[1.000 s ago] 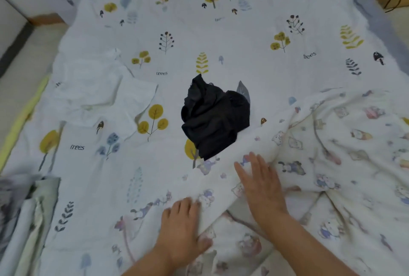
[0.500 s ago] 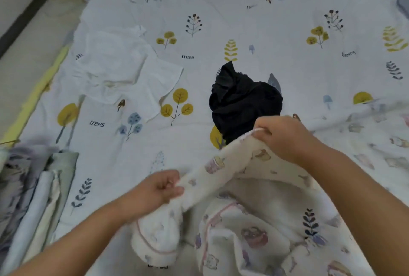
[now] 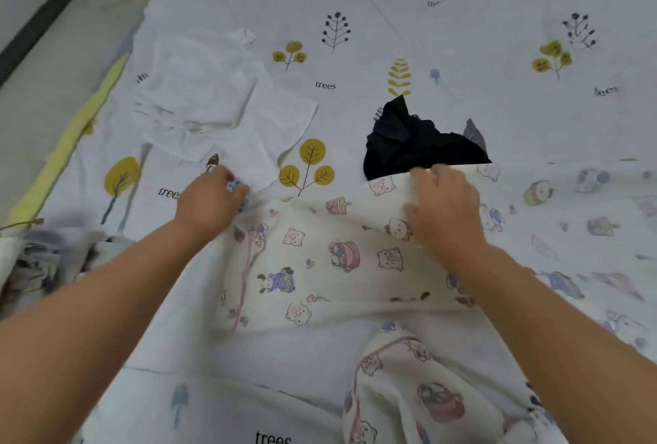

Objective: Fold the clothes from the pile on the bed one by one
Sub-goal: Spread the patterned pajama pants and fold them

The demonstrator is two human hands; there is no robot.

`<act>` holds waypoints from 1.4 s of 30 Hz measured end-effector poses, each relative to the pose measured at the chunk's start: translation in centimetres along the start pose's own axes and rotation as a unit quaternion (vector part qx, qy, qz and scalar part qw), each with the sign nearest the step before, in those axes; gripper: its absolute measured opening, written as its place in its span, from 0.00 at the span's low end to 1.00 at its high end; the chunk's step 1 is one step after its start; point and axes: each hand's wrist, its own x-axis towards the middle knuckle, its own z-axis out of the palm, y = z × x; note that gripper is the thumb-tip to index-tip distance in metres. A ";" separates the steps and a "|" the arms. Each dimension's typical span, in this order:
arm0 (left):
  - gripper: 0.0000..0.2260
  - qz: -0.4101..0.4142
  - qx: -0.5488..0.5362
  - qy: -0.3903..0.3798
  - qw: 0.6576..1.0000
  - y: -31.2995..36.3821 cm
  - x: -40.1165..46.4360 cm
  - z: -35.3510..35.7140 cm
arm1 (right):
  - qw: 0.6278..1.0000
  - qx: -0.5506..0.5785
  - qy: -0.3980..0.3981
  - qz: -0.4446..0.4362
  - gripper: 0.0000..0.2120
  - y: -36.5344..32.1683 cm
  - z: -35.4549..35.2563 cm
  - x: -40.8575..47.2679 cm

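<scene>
So the cartoon-print garment is being laid out flat on the bed sheet, spread between the two hands, which are set well apart. The left corner of its far edge is pinched by the left hand, and the right part of that edge is held by the right hand, fingers curled over it. Looks like the spreading step, with the actual folding not started yet. Next, a clean straight top edge is probably needed, then wrinkles smoothed out. Just beyond the right hand a black garment is bunched up, partly covered by the print fabric. Beyond the left hand a white garment is lying crumpled, untouched.
</scene>
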 end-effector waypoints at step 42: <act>0.17 0.238 -0.114 -0.200 0.944 2.3 -19.2 10.5 | 0.942 0.149 -0.286 0.096 0.31 1.6 1.8 -18.7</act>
